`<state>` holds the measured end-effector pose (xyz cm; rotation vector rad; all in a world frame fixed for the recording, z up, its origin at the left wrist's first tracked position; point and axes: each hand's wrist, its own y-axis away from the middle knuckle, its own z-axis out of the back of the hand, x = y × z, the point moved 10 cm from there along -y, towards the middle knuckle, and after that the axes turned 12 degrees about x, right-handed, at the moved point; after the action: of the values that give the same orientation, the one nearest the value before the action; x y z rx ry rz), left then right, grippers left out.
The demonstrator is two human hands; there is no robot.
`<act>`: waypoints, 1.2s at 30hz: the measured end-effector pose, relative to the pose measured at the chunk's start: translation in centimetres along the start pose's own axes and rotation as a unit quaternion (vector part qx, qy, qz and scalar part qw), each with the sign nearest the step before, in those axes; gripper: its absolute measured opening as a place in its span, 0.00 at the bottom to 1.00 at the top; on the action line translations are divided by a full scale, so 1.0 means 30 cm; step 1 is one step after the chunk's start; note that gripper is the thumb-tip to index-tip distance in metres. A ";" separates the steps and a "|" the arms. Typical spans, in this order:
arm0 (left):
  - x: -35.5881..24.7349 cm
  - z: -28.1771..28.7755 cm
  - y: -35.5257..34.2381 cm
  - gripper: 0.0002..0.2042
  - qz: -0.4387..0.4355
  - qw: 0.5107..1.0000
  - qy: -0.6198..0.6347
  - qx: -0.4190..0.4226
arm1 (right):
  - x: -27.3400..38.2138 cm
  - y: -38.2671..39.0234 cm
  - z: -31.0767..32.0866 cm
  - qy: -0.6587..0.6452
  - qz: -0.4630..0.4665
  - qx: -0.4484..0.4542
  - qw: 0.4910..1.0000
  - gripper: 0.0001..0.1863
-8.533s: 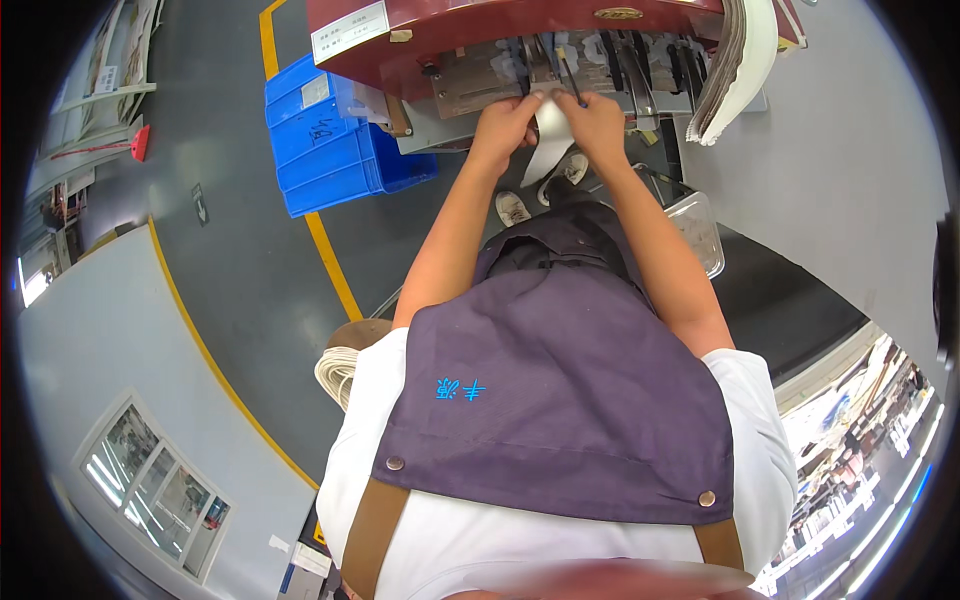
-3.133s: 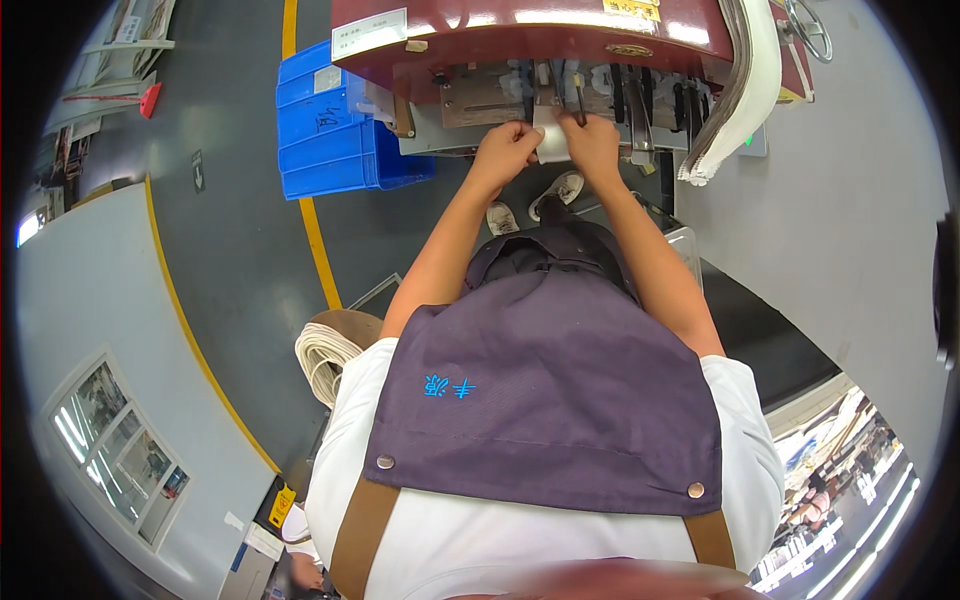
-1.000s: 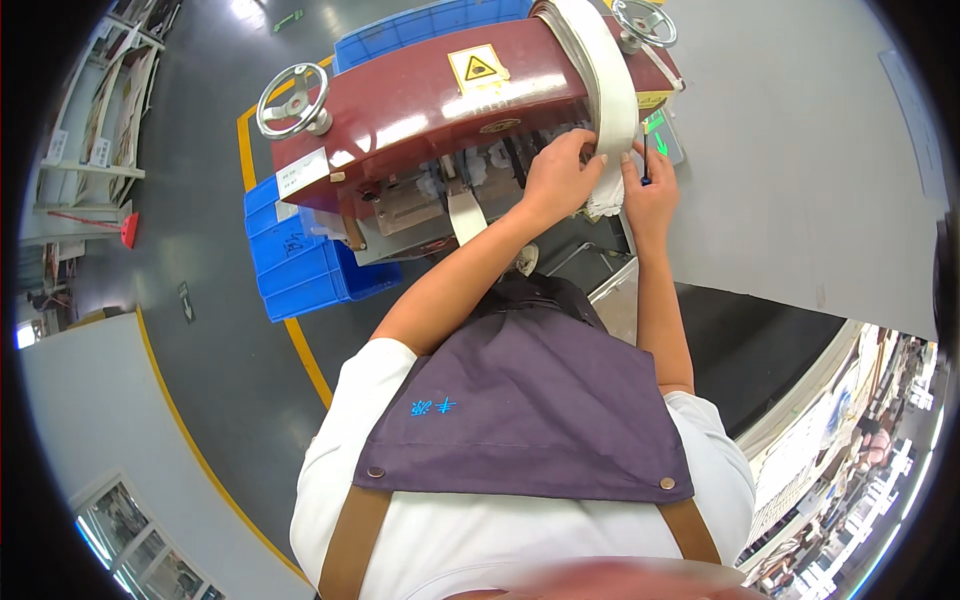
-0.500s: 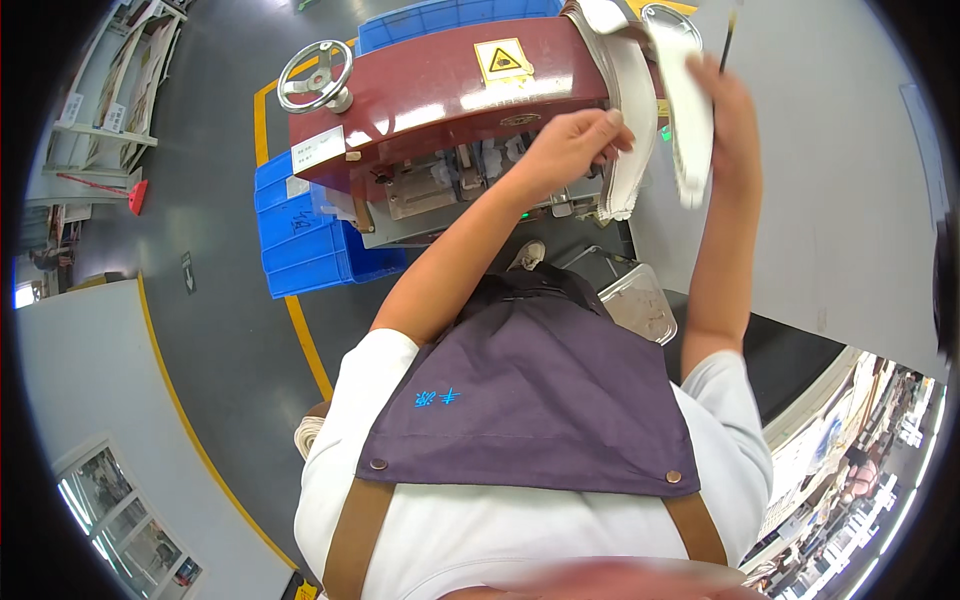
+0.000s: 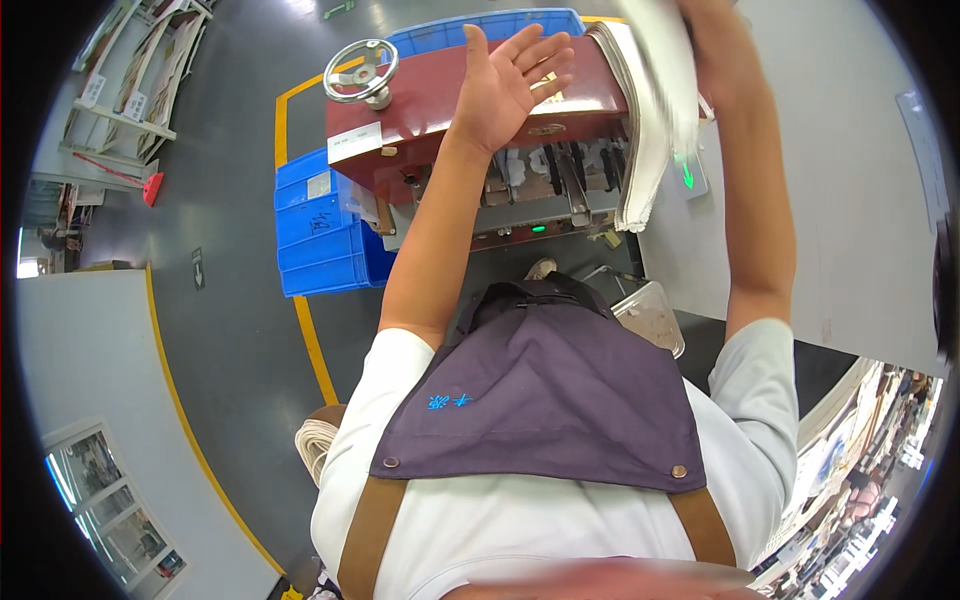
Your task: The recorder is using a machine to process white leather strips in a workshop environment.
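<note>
My left hand (image 5: pixel 500 95) is raised over the maroon machine (image 5: pixel 430 85), palm up and fingers spread, with nothing in it. At the top edge my right hand (image 5: pixel 722 55) is smeared by motion and partly cut off. A long white strip (image 5: pixel 668 70), also blurred, hangs from it. Beside and below that strip, a bundle of layered white strips (image 5: pixel 640 150) drapes over the machine's right end, its ends hanging down the front. The strips look like cloth or soft sheet, but I cannot tell which.
A silver handwheel (image 5: pixel 362 72) tops the machine's left end. Blue crates (image 5: pixel 325 225) stand at its left, with another blue crate (image 5: pixel 480 28) behind. A grey table (image 5: pixel 850 200) fills the right side. A clear plastic tray (image 5: pixel 652 318) sits low between my body and the table.
My left hand has left the draped bundle, moved up and left, and opened. My right hand has gone up and away with the white strip. The view has shifted slightly.
</note>
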<state>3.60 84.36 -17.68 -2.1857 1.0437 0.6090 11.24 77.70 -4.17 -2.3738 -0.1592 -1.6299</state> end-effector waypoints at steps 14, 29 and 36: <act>0.051 0.039 0.284 0.23 0.028 0.998 0.046 -0.044 | -0.759 0.659 0.067 0.357 -0.235 -0.121 0.896 0.14; 0.223 -0.020 0.756 0.15 0.274 0.937 -0.207 -0.057 | -0.619 0.218 -0.172 0.280 -0.042 -0.111 0.953 0.14; 0.230 -0.006 0.828 0.31 0.285 0.953 -0.082 -0.062 | -0.610 0.238 -0.234 0.345 0.065 -0.092 0.932 0.09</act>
<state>-12.36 68.66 -30.42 -1.8826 1.5900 1.1167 -0.10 69.94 -19.85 -1.7215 0.2889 -2.3675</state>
